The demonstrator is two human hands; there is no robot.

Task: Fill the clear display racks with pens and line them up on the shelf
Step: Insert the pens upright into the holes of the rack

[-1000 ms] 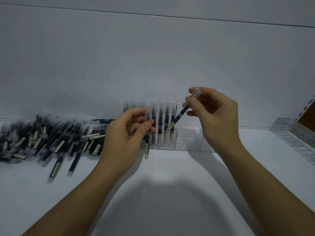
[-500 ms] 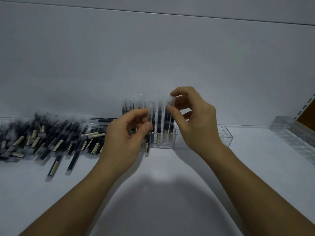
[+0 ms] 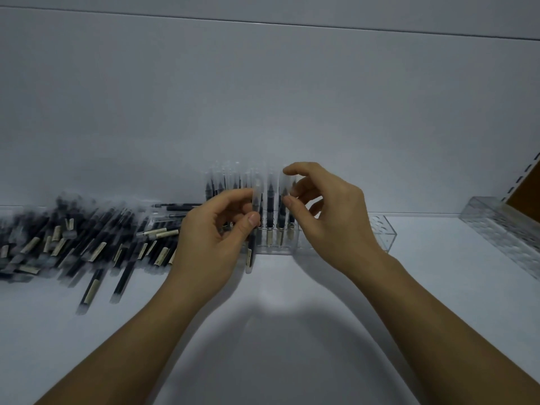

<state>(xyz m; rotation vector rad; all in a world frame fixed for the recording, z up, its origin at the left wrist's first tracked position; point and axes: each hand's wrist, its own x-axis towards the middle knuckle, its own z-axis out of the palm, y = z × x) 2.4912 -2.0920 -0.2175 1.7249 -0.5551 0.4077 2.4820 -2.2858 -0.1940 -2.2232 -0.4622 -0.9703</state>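
Head camera looks down at a white shelf (image 3: 292,340) with a pale back wall (image 3: 263,97) behind it. At the middle, against the wall, stands a clear rack (image 3: 383,235). Its left part holds a row of dark pens (image 3: 270,209), all upright, with clear caps up and pale labels near the bottom. At its right end the round holes in the top of the rack can be seen.

The right hand (image 3: 333,223) is at the right end of this row. Its grip is closed on the cap of the last pen (image 3: 285,185): the index finger lies on top of the cap and the thumb presses its side. This pen stands upright in the rack.

The left hand (image 3: 213,238) is just beside, in front of the rack's left part. Its grip pinches one more pen (image 3: 256,200) between thumb and fingers. This pen is nearly upright, and its lower end hangs in front of the rack, close to the shelf.

To the left a big pile of pens (image 3: 87,247) lies flat on the shelf, partly blurred. At the far right edge a second clear rack (image 3: 502,229) lies along the shelf, well apart from the first one.
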